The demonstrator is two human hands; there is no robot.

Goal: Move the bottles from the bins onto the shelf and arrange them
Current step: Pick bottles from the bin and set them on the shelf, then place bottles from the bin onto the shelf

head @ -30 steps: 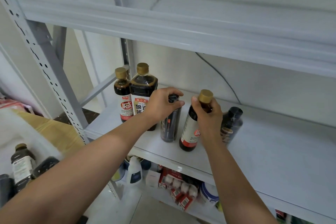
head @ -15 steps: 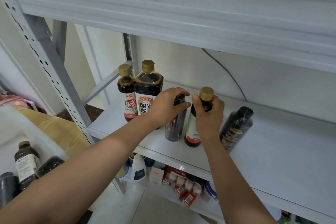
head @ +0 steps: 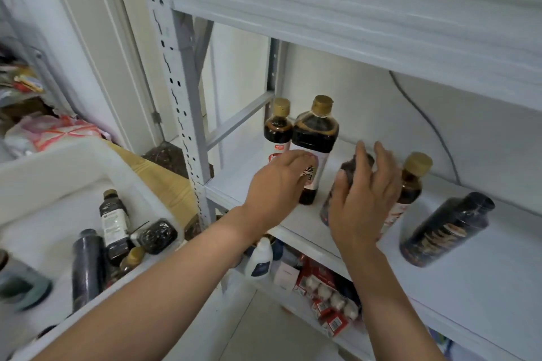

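Note:
On the white metal shelf point(head: 484, 287) stand a small gold-capped sauce bottle point(head: 278, 129), a larger gold-capped one point(head: 318, 132), a slim dark bottle point(head: 356, 163), another gold-capped bottle point(head: 414, 182) and a dark black-capped bottle point(head: 445, 228). My left hand point(head: 278, 184) hovers in front of the large bottle and holds nothing. Fingers spread, my right hand point(head: 363, 202) is just in front of the slim dark bottle and partly hides it and the gold-capped bottle behind. At the left, a white bin point(head: 58, 161) holds several more bottles point(head: 113, 220).
The shelf's perforated upright post point(head: 181, 114) stands between the bin and the shelf. An upper shelf board point(head: 352, 20) hangs overhead. The lower shelf carries a white detergent bottle point(head: 259, 258) and red packages point(head: 328, 302). A cable point(head: 434, 132) runs down the back wall.
Both hands have let go of the slim dark bottle and the gold-capped bottle and drawn back slightly. The view has swung left, so the bin now shows.

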